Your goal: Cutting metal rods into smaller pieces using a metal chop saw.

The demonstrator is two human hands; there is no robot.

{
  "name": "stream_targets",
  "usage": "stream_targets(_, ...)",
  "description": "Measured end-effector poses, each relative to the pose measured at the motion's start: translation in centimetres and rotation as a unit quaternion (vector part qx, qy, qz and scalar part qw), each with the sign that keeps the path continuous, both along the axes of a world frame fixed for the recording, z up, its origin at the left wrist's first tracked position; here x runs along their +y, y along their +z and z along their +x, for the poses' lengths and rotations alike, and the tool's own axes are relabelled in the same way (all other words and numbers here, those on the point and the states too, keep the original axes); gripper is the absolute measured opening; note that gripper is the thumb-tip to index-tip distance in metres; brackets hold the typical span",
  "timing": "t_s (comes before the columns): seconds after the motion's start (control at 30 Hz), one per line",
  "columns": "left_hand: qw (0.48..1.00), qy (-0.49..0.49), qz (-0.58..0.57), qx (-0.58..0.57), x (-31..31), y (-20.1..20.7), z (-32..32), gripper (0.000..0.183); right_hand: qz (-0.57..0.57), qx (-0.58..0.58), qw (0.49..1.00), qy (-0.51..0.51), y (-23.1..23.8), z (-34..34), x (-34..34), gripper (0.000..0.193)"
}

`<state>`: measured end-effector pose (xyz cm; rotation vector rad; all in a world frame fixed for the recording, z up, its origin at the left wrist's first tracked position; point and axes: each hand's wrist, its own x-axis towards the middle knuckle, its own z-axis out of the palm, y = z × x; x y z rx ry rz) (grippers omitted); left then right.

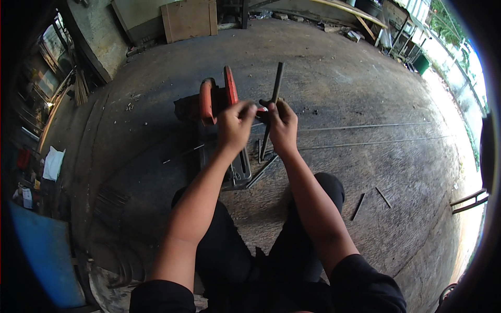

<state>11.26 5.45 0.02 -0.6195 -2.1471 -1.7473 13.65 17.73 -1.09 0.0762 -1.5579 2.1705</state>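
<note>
My right hand (pixel 282 127) is closed round a dark metal bar (pixel 278 83), held nearly upright, with its top standing above my fingers and its lower end showing below them. A short stub juts sideways from the bar toward my left hand. My left hand (pixel 235 125) is curled in a pinch beside that stub; what its fingers hold, if anything, is hidden. Just beyond my left hand stands a red cut-off saw (pixel 207 101) with a red guard (pixel 230 86), on a dark metal base (pixel 241 169) partly covered by my left forearm.
Short cut rods (pixel 262 171) lie beside the saw base, and more short rods (pixel 358 206) lie to the right. Two long thin rods (pixel 365 127) stretch rightward along the floor. A blue panel (pixel 44 250) is at the left edge. A brown board (pixel 189 22) leans at the back.
</note>
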Motion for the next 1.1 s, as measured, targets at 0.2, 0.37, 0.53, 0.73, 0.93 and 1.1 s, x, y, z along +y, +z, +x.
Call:
stream_targets(0.2,0.919,0.299,-0.253,0.049,-4.0,0.6,-6.9,0.041,-0.003,-0.142,0.99,-0.017,-8.2,-2.0,1.0,0.025)
stream_targets(0.37,0.874,0.213,-0.336,-0.278,-6.2,-0.1,-13.1,0.058,-0.149,-0.287,0.941,0.097,-18.4,-2.1,0.6,0.033)
stream_targets(0.53,0.881,0.151,-0.255,-0.368,-7.2,-1.1,-16.2,0.033,-0.273,-0.338,0.877,0.205,-26.0,-1.8,-1.7,0.037)
stream_targets(0.73,0.864,0.091,-0.138,-0.476,-7.2,0.0,-17.3,0.024,-0.375,-0.374,0.78,0.334,-30.0,-2.2,-1.3,0.036)
stream_targets(0.93,0.85,0.102,-0.186,-0.482,-7.0,0.3,-17.3,0.019,-0.378,-0.351,0.792,0.326,-31.2,-2.6,-1.7,0.016)
stream_targets(1.1,0.857,0.095,-0.184,-0.473,-7.0,0.3,-17.7,0.018,-0.344,-0.383,0.792,0.328,-31.3,-2.1,-0.9,0.025)
